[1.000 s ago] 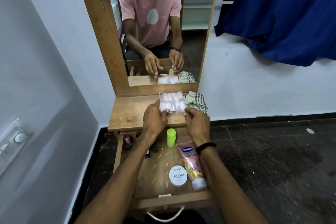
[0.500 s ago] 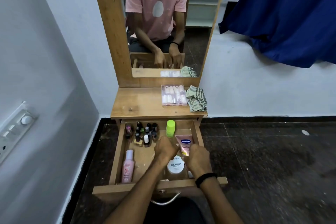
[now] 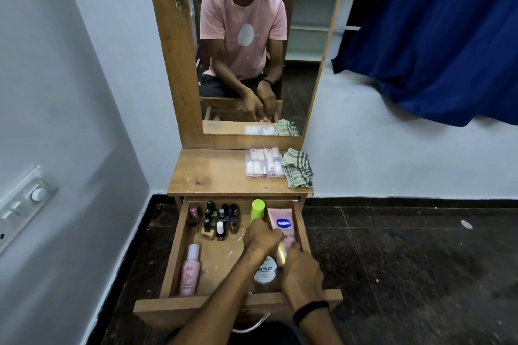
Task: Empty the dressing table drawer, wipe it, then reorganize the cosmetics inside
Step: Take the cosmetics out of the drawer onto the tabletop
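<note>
In the open wooden drawer (image 3: 174, 249) under the table (image 3: 215, 173), both hands meet on the soft pink tube (image 3: 283, 223). The right hand (image 3: 302, 272) curls round its lower end. The left hand (image 3: 262, 237) covers its middle, and I cannot tell its grip. A round white jar (image 3: 265, 272) lies just beside them, and the glossy nail polish bottles (image 3: 220, 221) stand further back.

Left hand (image 3: 262, 237) and right hand (image 3: 302, 272) off the clear case (image 3: 263, 162), now inside drawer (image 3: 173, 249), at pink tube (image 3: 281, 223)
</note>
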